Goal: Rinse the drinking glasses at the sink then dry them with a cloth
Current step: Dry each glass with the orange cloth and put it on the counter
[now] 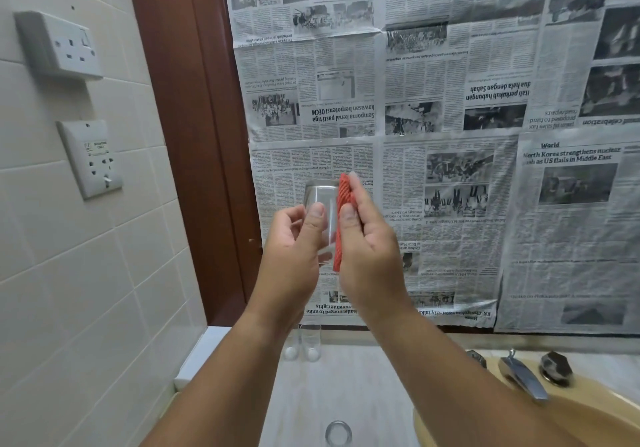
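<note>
Backdrop: newspaper (450, 100) is spread over the wall, behind desk (346, 387) and sink (450, 422).
Progress: drying is judged under way — two more glasses (310, 342) are stood on the desk, whether done cannot be told.
Glass (322, 200): gripped in the raised left hand (294, 238).
Cloth (344, 197): pinched by right hand (370, 249) fingers (348, 214) — pressed to the glass's side.

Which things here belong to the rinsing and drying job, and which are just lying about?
Belong to the job:
glass in the left hand
red cloth in the right hand
two glasses on the counter
sink
tap

Just lying about:
wall sockets
newspaper sheets
</note>
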`<state>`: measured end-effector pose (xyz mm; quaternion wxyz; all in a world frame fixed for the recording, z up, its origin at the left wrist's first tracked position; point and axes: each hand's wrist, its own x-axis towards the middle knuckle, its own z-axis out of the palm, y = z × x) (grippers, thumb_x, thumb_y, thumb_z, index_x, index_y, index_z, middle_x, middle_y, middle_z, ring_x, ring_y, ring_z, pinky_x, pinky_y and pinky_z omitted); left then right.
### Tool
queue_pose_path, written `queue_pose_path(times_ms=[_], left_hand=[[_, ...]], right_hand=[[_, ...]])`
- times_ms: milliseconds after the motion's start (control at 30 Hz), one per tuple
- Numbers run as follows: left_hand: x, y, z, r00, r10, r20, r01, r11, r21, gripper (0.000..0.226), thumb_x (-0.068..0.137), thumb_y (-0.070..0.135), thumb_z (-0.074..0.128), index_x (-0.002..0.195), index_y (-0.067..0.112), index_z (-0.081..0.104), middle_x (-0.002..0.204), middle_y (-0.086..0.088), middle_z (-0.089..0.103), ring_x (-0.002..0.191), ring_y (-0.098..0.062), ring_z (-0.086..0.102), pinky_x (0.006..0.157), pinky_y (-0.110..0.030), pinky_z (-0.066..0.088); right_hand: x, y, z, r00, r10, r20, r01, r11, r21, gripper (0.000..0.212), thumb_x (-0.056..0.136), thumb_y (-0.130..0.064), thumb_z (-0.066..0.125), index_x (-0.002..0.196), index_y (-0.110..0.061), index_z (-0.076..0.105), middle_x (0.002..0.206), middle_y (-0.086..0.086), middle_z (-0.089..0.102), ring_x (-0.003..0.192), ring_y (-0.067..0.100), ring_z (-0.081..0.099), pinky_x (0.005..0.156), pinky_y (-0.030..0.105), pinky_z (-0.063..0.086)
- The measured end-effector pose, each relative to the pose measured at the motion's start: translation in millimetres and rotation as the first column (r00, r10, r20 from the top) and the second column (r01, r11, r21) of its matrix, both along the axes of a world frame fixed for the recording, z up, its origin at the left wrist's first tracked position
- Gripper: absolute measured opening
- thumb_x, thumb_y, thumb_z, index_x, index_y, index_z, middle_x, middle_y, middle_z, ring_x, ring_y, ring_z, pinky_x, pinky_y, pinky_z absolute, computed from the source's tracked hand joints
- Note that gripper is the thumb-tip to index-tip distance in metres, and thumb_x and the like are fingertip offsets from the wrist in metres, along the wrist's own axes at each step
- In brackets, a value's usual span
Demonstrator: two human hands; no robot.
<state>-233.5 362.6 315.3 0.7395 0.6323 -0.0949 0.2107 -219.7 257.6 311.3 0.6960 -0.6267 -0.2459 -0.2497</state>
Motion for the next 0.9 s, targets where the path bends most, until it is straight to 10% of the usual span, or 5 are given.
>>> queue_pose_path(times_ms=[367, 533, 900], left_hand=[[-2, 2, 4, 1.0, 0.014, 0.019, -0.014, 1.0, 0.021, 0.044, 0.102, 0.049, 0.061, 0.133, 0.018, 0.056, 0.12, -0.007, 0.074, 0.104, -0.02, 0.076, 0.081, -0.037, 0.059], [-4, -1, 3, 0.999, -0.04, -0.006, 0.041, 0.998, 0.038, 0.053, 0.101, 0.061, 0.057, 0.134, 0.02, 0.058, 0.125, -0.01, 0.072, 0.119, -0.028, 0.07, 0.086, -0.036, 0.061], [-7, -3, 7, 0.997, -0.077, 0.008, 0.076, 0.995, 0.062, 0.049, 0.103, 0.053, 0.058, 0.138, 0.017, 0.057, 0.126, -0.003, 0.076, 0.118, -0.019, 0.073, 0.088, -0.04, 0.061]], right_hand=[[3, 7, -9, 0.999, -0.033, 0.016, 0.033, 0.999, 0.004, 0.048, 0.108, -0.038, 0.045, 0.156, -0.043, 0.043, 0.151, -0.006, 0.059, 0.138, 0.022, 0.057, 0.114, 0.054, 0.048], [1, -1, 9, 1.0, 0.008, 0.025, -0.008, 1.0, -0.018, 0.047, 0.113, -0.028, 0.043, 0.159, -0.033, 0.041, 0.157, -0.015, 0.05, 0.142, -0.003, 0.047, 0.124, 0.032, 0.036], [2, 1, 11, 0.999, 0.035, -0.002, -0.035, 0.999, 0.015, 0.048, 0.113, -0.026, 0.044, 0.161, -0.032, 0.04, 0.158, -0.012, 0.051, 0.144, 0.003, 0.049, 0.123, 0.039, 0.04]])
